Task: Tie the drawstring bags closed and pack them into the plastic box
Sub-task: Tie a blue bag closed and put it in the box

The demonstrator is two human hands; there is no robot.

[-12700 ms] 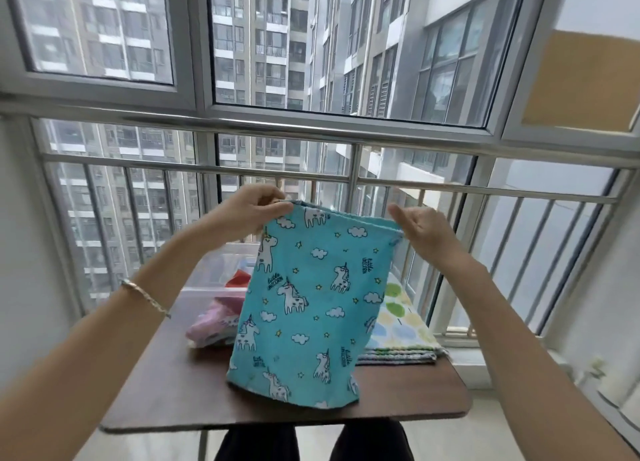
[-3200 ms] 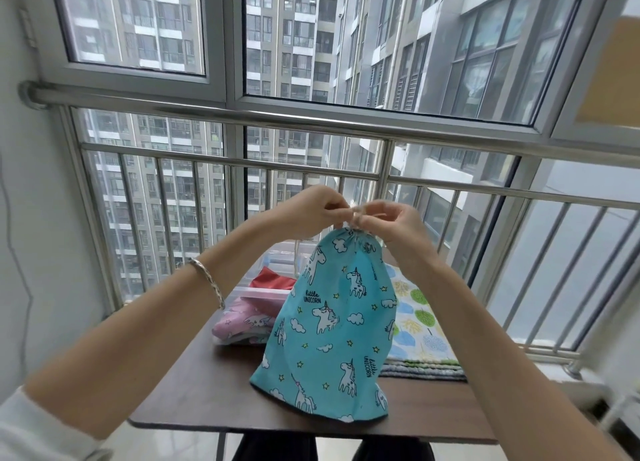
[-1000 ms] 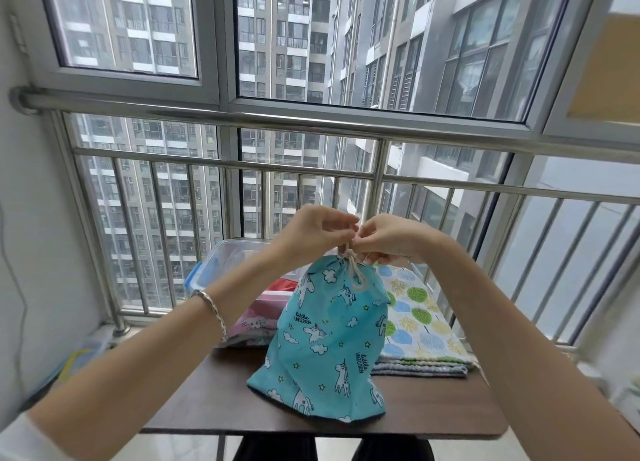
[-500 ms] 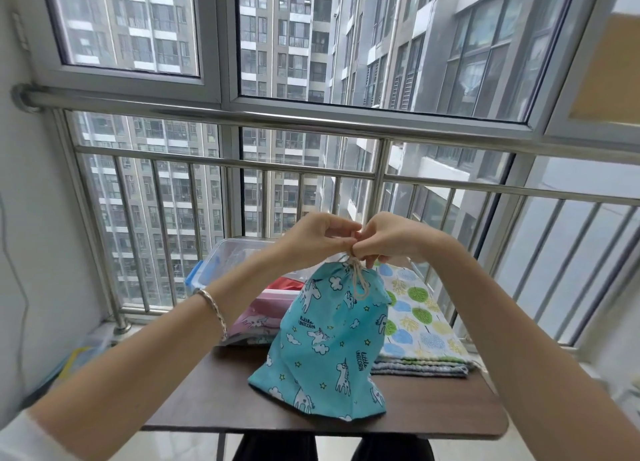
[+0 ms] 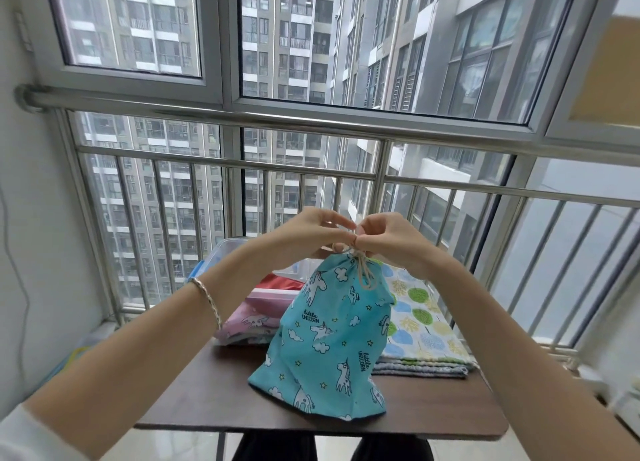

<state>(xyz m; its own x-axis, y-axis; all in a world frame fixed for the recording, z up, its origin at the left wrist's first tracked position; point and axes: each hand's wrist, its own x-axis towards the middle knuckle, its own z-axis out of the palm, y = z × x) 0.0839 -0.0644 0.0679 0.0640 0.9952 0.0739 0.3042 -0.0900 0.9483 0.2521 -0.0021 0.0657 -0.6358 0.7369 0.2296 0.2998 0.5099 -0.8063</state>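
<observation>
A teal unicorn-print drawstring bag (image 5: 329,342) stands on the dark wooden table (image 5: 207,401), its mouth cinched tight. A beige cord (image 5: 363,273) hangs in a loop from the gathered neck. My left hand (image 5: 308,233) and my right hand (image 5: 384,238) meet just above the neck, fingertips pinching the cord ends. Behind the bag sits the clear plastic box (image 5: 221,256) with a blue latch; a red item (image 5: 277,282) lies in it. A pink unicorn bag (image 5: 246,325) lies at its front edge.
A folded stack of leaf-print cloth (image 5: 422,332) lies at the right of the table. A steel railing (image 5: 311,164) and window run close behind the table. A white wall stands at the left. My legs show under the table's front edge.
The open bag has been cinched shut over the earlier frames. In the last second both hands stay at the neck, working the cord; the fingers have shifted slightly.
</observation>
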